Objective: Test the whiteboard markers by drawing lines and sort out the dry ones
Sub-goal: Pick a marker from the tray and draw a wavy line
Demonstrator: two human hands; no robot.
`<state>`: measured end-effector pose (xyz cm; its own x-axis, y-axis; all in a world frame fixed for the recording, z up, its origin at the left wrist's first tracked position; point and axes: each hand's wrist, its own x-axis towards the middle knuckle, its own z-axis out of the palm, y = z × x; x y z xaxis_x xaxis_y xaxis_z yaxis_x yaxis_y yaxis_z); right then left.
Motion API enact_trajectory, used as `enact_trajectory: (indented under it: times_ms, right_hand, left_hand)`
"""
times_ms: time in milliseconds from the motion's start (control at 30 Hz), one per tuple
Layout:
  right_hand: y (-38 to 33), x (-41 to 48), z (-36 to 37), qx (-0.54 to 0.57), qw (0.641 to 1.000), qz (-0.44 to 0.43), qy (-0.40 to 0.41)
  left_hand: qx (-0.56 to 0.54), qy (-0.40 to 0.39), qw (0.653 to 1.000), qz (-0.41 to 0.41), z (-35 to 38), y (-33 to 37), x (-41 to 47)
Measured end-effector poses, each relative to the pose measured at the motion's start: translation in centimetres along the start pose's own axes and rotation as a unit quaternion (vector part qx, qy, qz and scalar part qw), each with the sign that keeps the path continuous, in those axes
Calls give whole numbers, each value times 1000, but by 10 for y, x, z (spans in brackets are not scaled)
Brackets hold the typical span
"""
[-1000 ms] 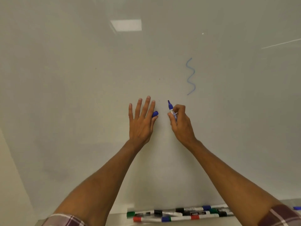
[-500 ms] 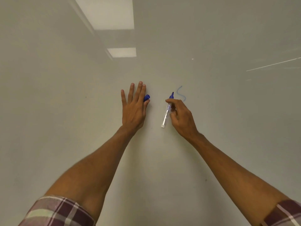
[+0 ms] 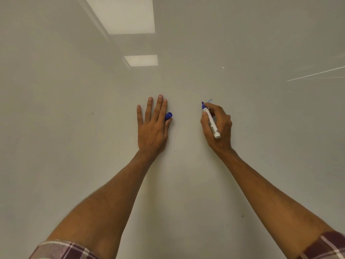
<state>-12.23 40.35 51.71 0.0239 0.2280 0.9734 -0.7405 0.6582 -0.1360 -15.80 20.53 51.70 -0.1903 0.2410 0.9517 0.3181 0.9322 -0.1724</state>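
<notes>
A whiteboard (image 3: 261,146) is viewed from head height, with two bare forearms raised against it. An uncapped blue marker (image 3: 211,124) is gripped near its tip by the curled thumb and fingers of the right hand (image 3: 218,128). The marker's long axis is tilted, with the blue tip aimed up and slightly left and the white tail angled down toward the wrist. A short, faint blue stroke (image 3: 210,100) is seen just above and right of the tip; whether the tip is touching the board cannot be told. The left hand (image 3: 152,128) is laid flat on the board, fingers straight, with the blue cap (image 3: 168,116) pinched between thumb and forefinger. The cap is held level with the marker and to its left, so recapping is judged to need both hands brought together.
</notes>
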Motion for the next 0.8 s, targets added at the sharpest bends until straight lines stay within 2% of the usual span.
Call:
enact_trajectory:
  times_ms: [133,267,400,467,600,633,800]
  right_hand:
    - [0,-3,7,-8,1000,-22,9]
    - [0,-19,9,-65,994,-80,-33]
    - [5,-33,-1,-37,999,-4,10]
    - [4,-43,-1,-44,999,3,21]
    - [8,-68,-3,-83,991,-98,-47]
    - [10,-72,-7,-86,990,-99,-48]
    - [9,-97,-21,-78,997,9,13]
  left_hand:
    - [4,1,1000,-3,1,1,-1]
    - [8,11,1000,-2,2,-2,-3]
    - [7,17,1000,-2,3,-1,-3]
    - [5,19,1000,-2,4,-2,-2]
    - [2,16,1000,-1,6,-4,-3]
    - [2,15,1000,-1,6,-4,-3]
    - [-14,25,1000,6,6,-3,-5]
